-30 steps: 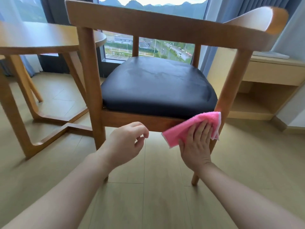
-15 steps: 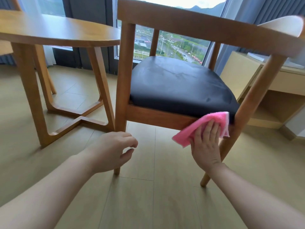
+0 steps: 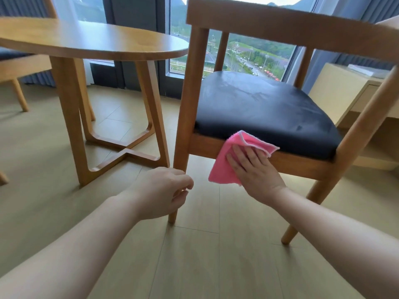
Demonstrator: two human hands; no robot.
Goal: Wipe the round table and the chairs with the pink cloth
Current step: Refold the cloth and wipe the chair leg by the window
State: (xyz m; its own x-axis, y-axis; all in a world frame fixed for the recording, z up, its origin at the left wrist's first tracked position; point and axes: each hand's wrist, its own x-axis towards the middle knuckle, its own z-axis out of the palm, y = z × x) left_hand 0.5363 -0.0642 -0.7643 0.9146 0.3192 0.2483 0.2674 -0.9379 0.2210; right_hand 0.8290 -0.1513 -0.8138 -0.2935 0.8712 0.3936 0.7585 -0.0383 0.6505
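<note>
The right hand (image 3: 255,171) lies flat, fingers straight and spread, pressing the pink cloth (image 3: 228,160) against the wooden rail under the seat of the near chair (image 3: 287,29). The cloth is folded; its upper corner laps the edge of the black seat cushion (image 3: 263,111), and its lower corner hangs below the rail. The left hand (image 3: 162,193) floats in front of the chair's left leg (image 3: 187,100), fingers loosely curled, its grip holding nothing; whether it touches the leg cannot be told.

The round bench (image 3: 92,42) stands just left of the chair, its wooden top bare where it shows, on a cross-braced base. A second chair (image 3: 19,67) shows in part at the far left edge. A pale cabinet (image 3: 336,91) sits to the right behind the chair, with a flat white thing on top, too blurred to tell. The window (image 3: 248,52) behind looks out on green hills and a road. No brand, label or writing can be read anywhere.
</note>
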